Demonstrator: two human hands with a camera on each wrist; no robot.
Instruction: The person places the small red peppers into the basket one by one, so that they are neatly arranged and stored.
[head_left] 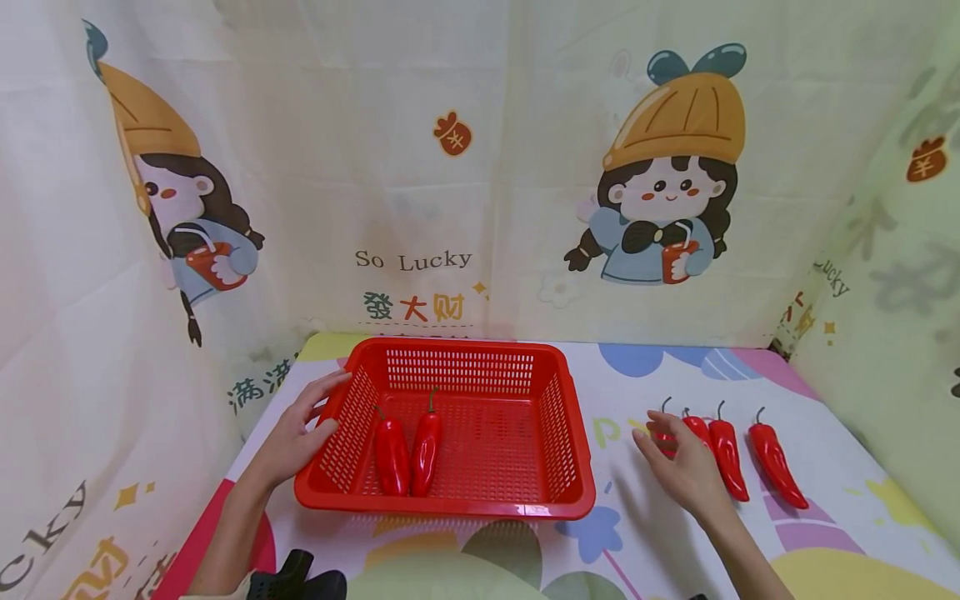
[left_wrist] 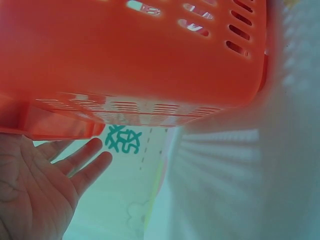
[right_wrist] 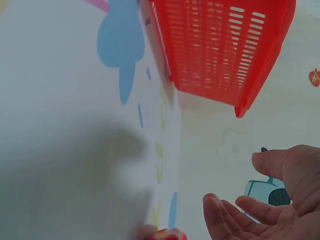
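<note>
A red plastic basket (head_left: 480, 507) with slotted walls stands on the table. Two glossy red chili peppers (head_left: 426, 454) lie side by side in its left part, stems pointing away. My left hand (head_left: 296, 437) is at the basket's left rim, fingers extended; in the left wrist view the hand (left_wrist: 40, 185) is at the rim's underside. To the right of the basket, my right hand (head_left: 686, 471) hovers with spread, slightly bent fingers and nothing in its grasp. It partly hides the leftmost of several red chili peppers (head_left: 726, 458) lying in a row there. The rightmost pepper (head_left: 776, 462) lies slightly apart.
A printed cloth (head_left: 525, 167) hangs behind and at both sides of the table. The colourful tabletop (head_left: 626, 550) shows between the basket and the pepper row, and in front of the basket. A black strap device (head_left: 296, 579) sits on my left wrist.
</note>
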